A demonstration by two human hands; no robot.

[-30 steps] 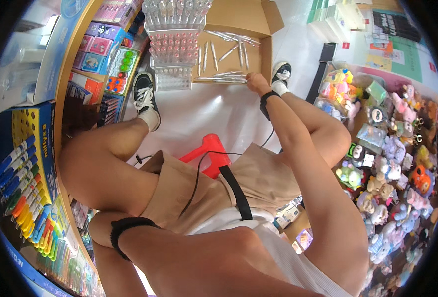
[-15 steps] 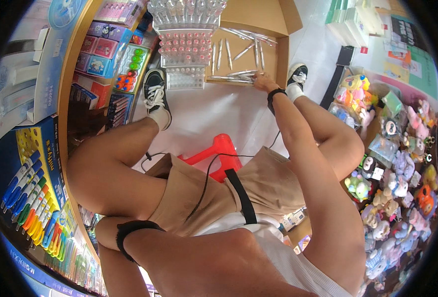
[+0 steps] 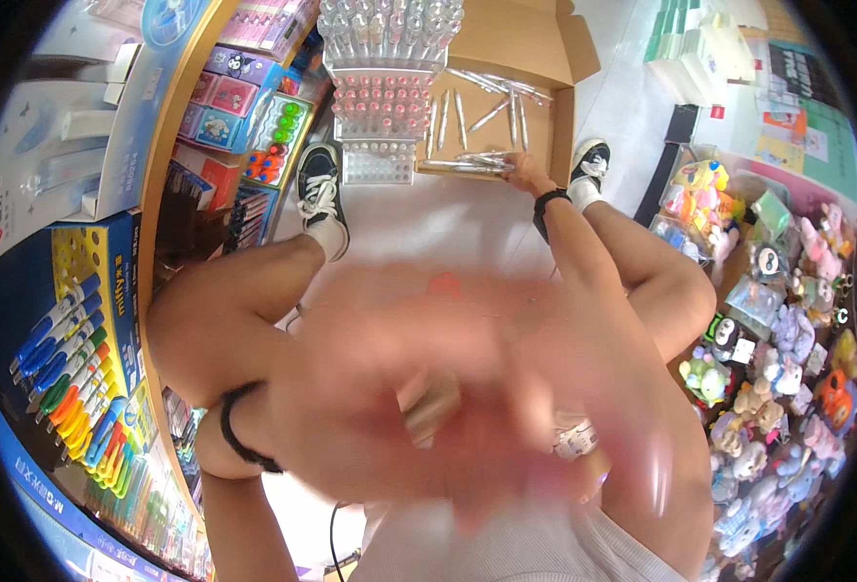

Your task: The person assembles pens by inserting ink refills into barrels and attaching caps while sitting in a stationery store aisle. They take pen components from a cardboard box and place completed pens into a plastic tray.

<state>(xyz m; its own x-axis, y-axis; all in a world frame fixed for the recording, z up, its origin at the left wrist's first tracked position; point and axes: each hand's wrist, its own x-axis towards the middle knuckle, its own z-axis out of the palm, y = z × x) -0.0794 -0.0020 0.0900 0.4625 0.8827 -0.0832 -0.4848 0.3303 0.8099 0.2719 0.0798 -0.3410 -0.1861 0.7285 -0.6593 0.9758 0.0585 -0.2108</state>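
Observation:
My right hand (image 3: pixel 528 175) reaches to the near right corner of an open cardboard box (image 3: pixel 506 44). Its fingers are closed at the right ends of several slim white-silver pens (image 3: pixel 477 161) lying along the box's near side. More pens (image 3: pixel 491 116) of the same kind lie scattered inside, pointing different ways. My left hand (image 3: pixel 448 339) is very close to the camera and smeared by motion over my lap. Its fingers cannot be made out, nor whether it holds anything.
Left of the box stands a clear tiered rack (image 3: pixel 382 107) of clear and pink-tipped pens. A shelf with colourful pens (image 3: pixel 75 378) and boxed goods lines the left. Plush toys (image 3: pixel 768 359) crowd the right. My shoes (image 3: pixel 322 199) flank the rack and box.
My left arm has swung up, bringing the blurred hand across my lap and hiding the red object there. My right hand stays at the box corner. The view has shifted slightly.

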